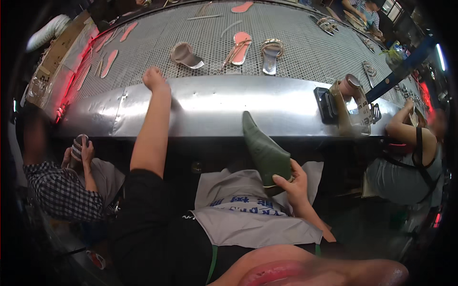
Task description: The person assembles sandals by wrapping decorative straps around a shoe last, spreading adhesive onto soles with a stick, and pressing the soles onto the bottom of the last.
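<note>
My right hand (295, 185) is closed around the wide end of a dark green shoe last (268, 151), in front of my apron. The last's narrow toe points up toward the metal edge of the belt. My left arm reaches forward over that edge, and my left hand (153, 78) is curled into a fist at the near side of the mesh belt. Whatever its fingers hold, if anything, is hidden. To the right of that hand lies a sandal (186, 55) with a shiny sole. A pink sole with thin straps (240, 47) and another sandal (272, 55) are farther right.
The grey mesh conveyor (210, 35) carries more pink soles (109, 63) at the left. A smooth metal ledge (229, 102) borders it. On the ledge at right stands a box (354, 109) with a jar in it. Co-workers sit at left (71, 186) and right (405, 171).
</note>
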A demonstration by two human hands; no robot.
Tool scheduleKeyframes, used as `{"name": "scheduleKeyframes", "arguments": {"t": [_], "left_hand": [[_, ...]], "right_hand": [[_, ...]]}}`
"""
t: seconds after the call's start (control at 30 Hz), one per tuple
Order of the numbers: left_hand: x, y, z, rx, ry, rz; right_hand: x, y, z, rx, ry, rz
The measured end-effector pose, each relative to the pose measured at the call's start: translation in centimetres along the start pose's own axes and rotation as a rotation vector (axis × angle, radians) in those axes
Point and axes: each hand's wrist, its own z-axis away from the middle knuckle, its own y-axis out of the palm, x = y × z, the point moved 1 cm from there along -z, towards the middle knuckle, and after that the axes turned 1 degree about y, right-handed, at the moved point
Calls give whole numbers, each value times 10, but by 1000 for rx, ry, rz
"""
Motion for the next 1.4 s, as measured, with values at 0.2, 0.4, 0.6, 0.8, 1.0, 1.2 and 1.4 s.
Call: {"name": "scheduleKeyframes", "arguments": {"t": [0.2,0.4,0.6,0.8,1.0,1.2,1.4], "left_hand": [[56,60,129,817,321,-287],[97,143,123,850,860,-929],[120,175,117,840,800,-1376],[101,164,116,991,839,-1274],[30,53,165,1127,798,-1104],[14,14,182,1326,898,-1057],[14,13,155,1040,718,-753]], "right_hand": [[24,-44,-33,-322,-305,468],[28,-46,-87,-459,-444,1129],[4,-49,-107,-559,-605,1124],[4,-44,-107,-534,-586,1156],[25,-63,-97,-304,-560,918],[64,-60,-46,-239,-397,-64],[18,-29,0,-261,-167,-241]]}}
